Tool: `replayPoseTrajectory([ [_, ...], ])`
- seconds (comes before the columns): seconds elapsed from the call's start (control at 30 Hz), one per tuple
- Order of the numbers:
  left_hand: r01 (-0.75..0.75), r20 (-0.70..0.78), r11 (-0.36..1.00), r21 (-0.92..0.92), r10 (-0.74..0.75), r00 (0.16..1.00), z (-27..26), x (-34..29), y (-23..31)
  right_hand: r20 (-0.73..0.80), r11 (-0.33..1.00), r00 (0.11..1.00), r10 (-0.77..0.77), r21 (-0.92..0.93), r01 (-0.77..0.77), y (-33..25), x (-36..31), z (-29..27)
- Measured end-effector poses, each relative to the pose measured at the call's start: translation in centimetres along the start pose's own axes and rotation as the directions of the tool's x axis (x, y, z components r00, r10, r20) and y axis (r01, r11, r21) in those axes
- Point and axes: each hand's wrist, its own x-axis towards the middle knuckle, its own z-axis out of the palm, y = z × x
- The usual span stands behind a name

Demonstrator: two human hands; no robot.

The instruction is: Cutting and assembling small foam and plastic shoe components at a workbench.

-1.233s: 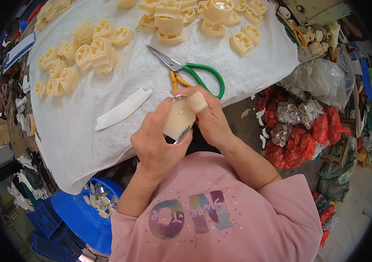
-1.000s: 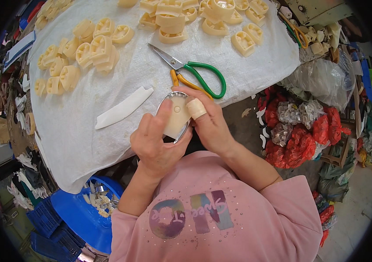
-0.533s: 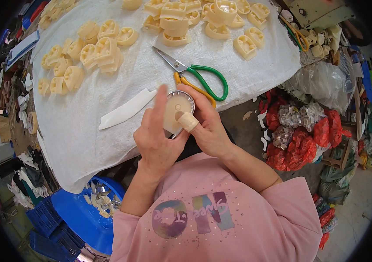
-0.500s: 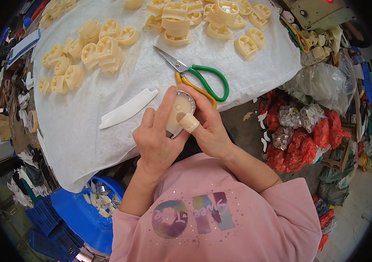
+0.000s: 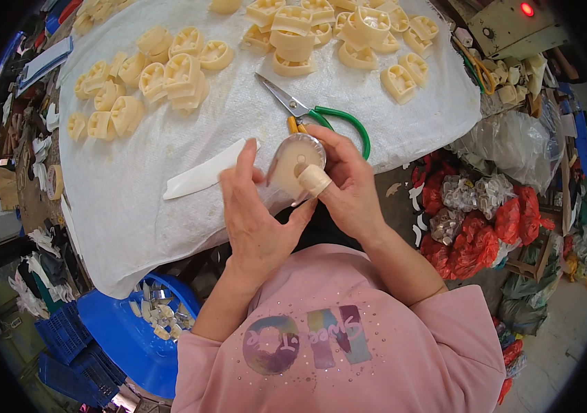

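Note:
Between thumb and fingers, my right hand (image 5: 348,184) grips a cream piece with a rounded end, a narrower tip and a shiny rim (image 5: 289,157). A tan wrapping covers that thumb, which lies across the piece's face. My left hand (image 5: 255,210) is open beside it, forefinger raised and thumb near the lower tip; whether that thumb touches is unclear. Just beyond both hands lie scissors (image 5: 298,107) with one green and one yellow handle, partly hidden by my right fingers. A white curved strip (image 5: 200,175) rests on the cloth left of the piece.
Cream moulded pieces (image 5: 183,76) stand in clusters across the far side of the white cloth (image 5: 121,206). A blue basin (image 5: 121,337) holding shiny and cream scraps is at lower left, near blue crates (image 5: 66,337). Red plastic bags (image 5: 469,241) sit below the table's right side.
My left fingers have come away from the piece's edge and spread apart. The piece has turned in my right hand and shifted slightly right. The whole view has also shifted a little.

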Motion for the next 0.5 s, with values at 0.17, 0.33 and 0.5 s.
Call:
replayPoseTrajectory([
  [0.17, -0.027, 0.156, 0.999, -0.026, 0.030, 0.987, -0.7, 0.8, -0.3, 0.249, 0.668, 0.960, -0.130, -0.694, 0.270, -2.0, 0.6, 0.6],
  [0.33, 0.426, 0.290, 0.573, -0.700, -0.318, 0.903, -2.2, 0.6, -2.2, 0.257, 0.560, 0.880, -0.399, -0.692, 0.455, -3.1, 0.7, -0.4],
  [0.5, 0.410, 0.287, 0.385, -0.827, -0.338, 0.896, -3.3, 0.6, -2.8, 0.261, 0.207, 0.917, -0.300, -0.921, 0.330, -1.7, 2.8, -3.9],
])
